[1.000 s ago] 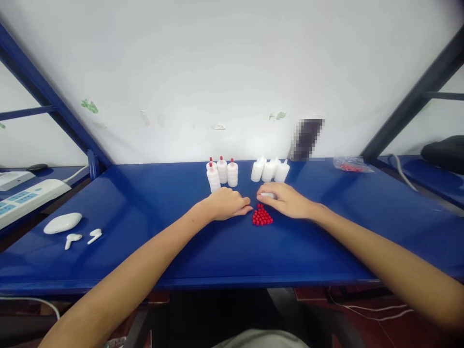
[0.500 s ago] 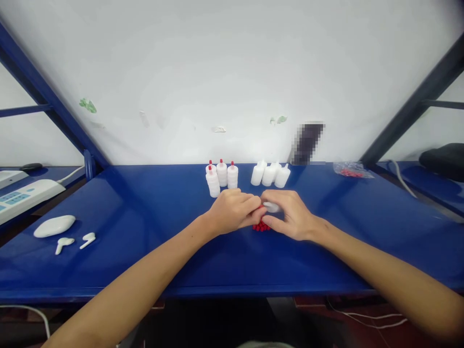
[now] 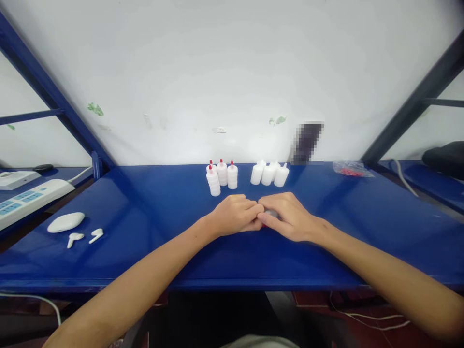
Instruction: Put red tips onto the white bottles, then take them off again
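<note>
- The left hand (image 3: 239, 214) and right hand (image 3: 286, 215) now meet at the fingertips, whereas one second ago a gap lay between them.
- The right fingers curl around a white bottle (image 3: 271, 212), low over the tabletop (image 3: 217, 261); its nozzle, visible half a second ago, is now hidden at the hands' meeting point.
- The left fingers are bent inward against the right hand; whether they pinch anything I cannot tell.
- Only a sliver of the red caps (image 3: 264, 225) shows beneath the hands, which block the pile that lay in full view a second ago.
- Beyond the hands, red-tipped bottles (image 3: 222, 175) stand upright on the left and uncapped bottles (image 3: 268, 174) on the right, both groups unchanged.
- A clear bag (image 3: 351, 169) with red pieces lies far right; earbuds (image 3: 96, 235) and a white case (image 3: 65, 222) lie left, well apart from the hands.
</note>
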{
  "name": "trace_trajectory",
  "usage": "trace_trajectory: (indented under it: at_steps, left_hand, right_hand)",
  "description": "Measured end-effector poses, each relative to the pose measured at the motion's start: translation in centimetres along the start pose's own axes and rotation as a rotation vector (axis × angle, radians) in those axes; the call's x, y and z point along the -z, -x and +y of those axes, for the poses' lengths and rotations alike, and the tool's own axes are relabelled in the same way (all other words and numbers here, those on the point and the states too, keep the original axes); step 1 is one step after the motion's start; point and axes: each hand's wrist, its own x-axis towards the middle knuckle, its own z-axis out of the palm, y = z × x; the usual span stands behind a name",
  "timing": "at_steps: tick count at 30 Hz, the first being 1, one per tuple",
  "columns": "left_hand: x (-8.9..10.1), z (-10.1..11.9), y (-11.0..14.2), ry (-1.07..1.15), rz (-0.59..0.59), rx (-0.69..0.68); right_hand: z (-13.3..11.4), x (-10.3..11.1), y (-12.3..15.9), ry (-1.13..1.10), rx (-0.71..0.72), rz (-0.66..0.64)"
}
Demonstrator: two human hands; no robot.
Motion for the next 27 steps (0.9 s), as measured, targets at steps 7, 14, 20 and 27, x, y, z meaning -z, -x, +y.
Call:
trace_trajectory:
  at_steps: [7,14,20,27]
  left_hand:
    - [0.05,-0.17,0.16,-0.005,-0.08,0.047]
    - [-0.26,0.14,0.41,0.141,-0.159,0.108]
    - [-0.48,0.45,0.6,0.283,-0.184,0.157]
    - [-0.02,0.62,0.4,0.281,-0.113,0.135]
  right_hand:
    - [-0.31,0.25,0.07,0.06,-0.127,-0.066]
    - [-0.38,0.15,0.15,-0.004,-0.135,-0.091]
    - [-0.26,-0.28,0.19,-0.004,-0.099,-0.03]
    - [0.23,-0.52,0.12,0.08,0.016,0.0]
